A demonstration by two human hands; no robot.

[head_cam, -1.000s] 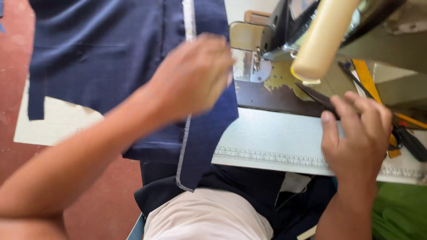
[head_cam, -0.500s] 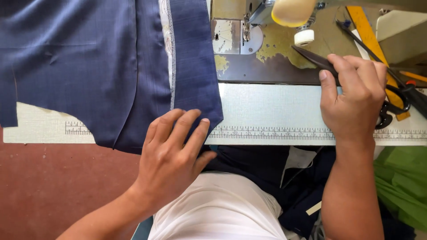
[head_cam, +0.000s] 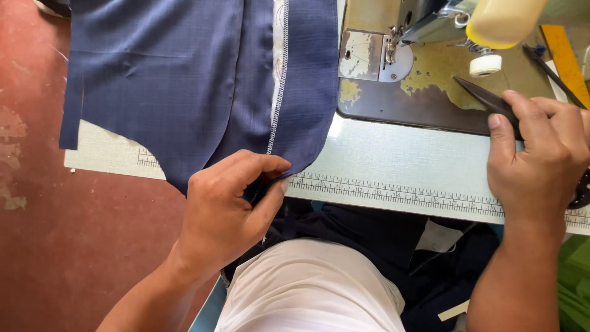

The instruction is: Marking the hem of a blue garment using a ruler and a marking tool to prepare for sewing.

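A navy blue fabric piece (head_cam: 178, 92) with a white overlocked seam lies spread over the left part of the sewing table (head_cam: 393, 166). My left hand (head_cam: 227, 206) pinches the fabric's lower edge at the table's front, fingers closed on it. To the right, my right hand (head_cam: 541, 154) is wrapped around dark scissors (head_cam: 485, 98), whose blades point left over the machine bed. The sewing machine's needle plate (head_cam: 375, 58) sits just right of the fabric.
A cream thread cone (head_cam: 504, 21) hangs at the top right, with a small white spool (head_cam: 485, 64) below it. A yellow ruler (head_cam: 565, 52) lies at the far right. More dark fabric (head_cam: 369, 233) rests in my lap. A red floor (head_cam: 74, 246) lies left.
My left hand came down from the fabric's middle to its lower edge and closed on it. The right hand stayed on the scissors. The view shifted slightly.
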